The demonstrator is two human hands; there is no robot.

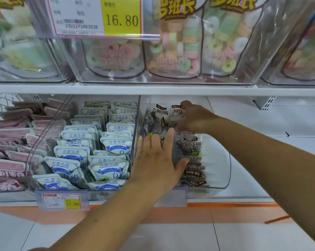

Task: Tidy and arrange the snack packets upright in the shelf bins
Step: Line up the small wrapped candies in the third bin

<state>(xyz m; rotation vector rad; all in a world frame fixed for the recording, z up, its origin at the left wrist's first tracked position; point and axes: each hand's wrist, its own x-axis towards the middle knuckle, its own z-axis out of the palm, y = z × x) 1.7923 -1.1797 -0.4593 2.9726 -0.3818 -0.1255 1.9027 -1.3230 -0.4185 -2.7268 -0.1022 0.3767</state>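
So the dark plum packets [190,147] are sat in the right-hand clear bin [223,173] on the lower shelf [270,169], stacked in a row that runs front to back, away from the person. The left hand [156,158] is laid flat and fully open against the near-left part of the row. Its fingers are straight and nothing is gripped, it's just pressed on. The right hand [193,116] is reached further in, at the back of the bin, with fingers curled over the tops of the rearmost packets. It's a bit blurred, but a grip on them is what it looks like. The key thing to be noted: the row's long axis points straight back into the shelf, and the packets are caught between the two hands, left in front, right behind. The front ones look slumped and overlapped rather than stood up, so the left hand is probably the nearer one for propping those, with the back ones left to the right hand. The blue-and-white packets [98,142] in the next bin to the left are lined up pretty neatly.
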